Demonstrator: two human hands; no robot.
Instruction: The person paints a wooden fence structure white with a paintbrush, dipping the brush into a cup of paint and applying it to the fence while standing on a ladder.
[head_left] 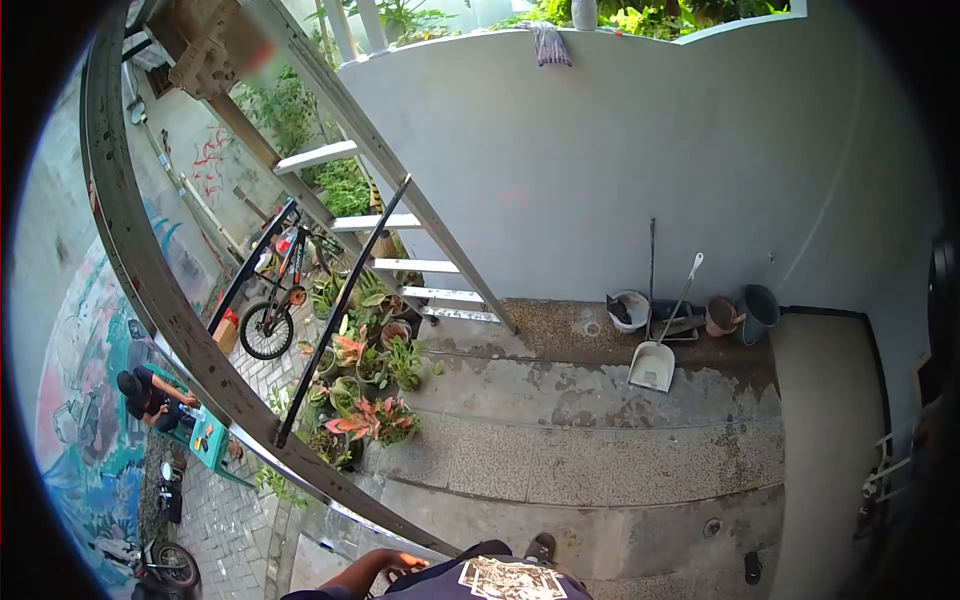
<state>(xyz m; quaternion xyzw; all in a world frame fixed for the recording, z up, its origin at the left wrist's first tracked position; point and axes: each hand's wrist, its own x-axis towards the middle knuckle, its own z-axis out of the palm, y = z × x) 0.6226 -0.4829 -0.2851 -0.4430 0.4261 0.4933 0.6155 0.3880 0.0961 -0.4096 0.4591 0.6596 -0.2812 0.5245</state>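
My left hand [402, 562] is at the bottom edge, close against my dark printed shirt [510, 580]. Its fingers look curled, and what they may hold is hidden. My right hand is out of view. Just in front of me rises a metal stepladder [345, 105]; its near rail [150, 265] sweeps from top left down to the shirt. Two black brace bars [345, 315] run from the near side to the far rungs. At the ladder's top, a brown, rough-edged piece [215, 55] is partly blurred. One dark shoe [541, 547] shows below on the floor.
Potted plants [370, 395] and a bicycle [280, 300] stand beyond the ladder. A person [155, 400] sits by a green table [210, 440] at left, near a motorbike [160, 560]. A dustpan [653, 367] and buckets [758, 315] line the grey wall [640, 150].
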